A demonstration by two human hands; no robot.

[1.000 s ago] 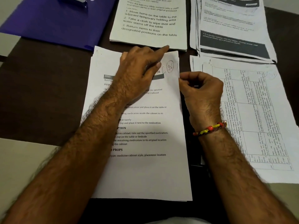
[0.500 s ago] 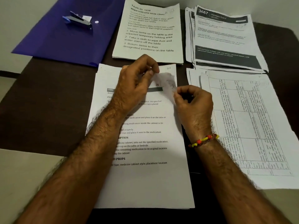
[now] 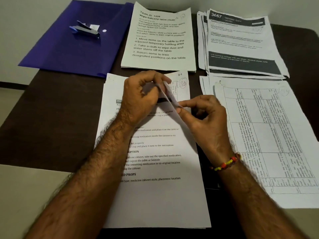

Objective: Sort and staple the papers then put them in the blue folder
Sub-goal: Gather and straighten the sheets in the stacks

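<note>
- Paper corner is now peeled up: top sheet [image 3: 170, 99] of the near stack [image 3: 155, 195] has gone from flat a second ago to lifted at its upper right, showing the table-printed page underneath.
- Left hand [image 3: 138, 99] pinches that raised corner, fingers curled round it; earlier it lay pointing on the sheet.
- Right hand [image 3: 203, 118] pinches the lifted edge lower down between thumb and forefinger, other fingers loosely curled.
- Read: still sorting, checking page order; nothing stapled in this stack yet, as far as I can judge.
- Blue folder [image 3: 57, 54] is far left on the dark table [image 3: 43, 118], thin glossy plastic, flat and closed, stapler [image 3: 85, 30] sitting on it.
- Three other stacks: large-print sheets [image 3: 158, 40], dark-banded stack [image 3: 241, 45] with fanned, slightly curled edges, gridded sheets [image 3: 269, 135] on the right.
- Sheets are thin, floppy, matte; expect them to bend, not hinge.
</note>
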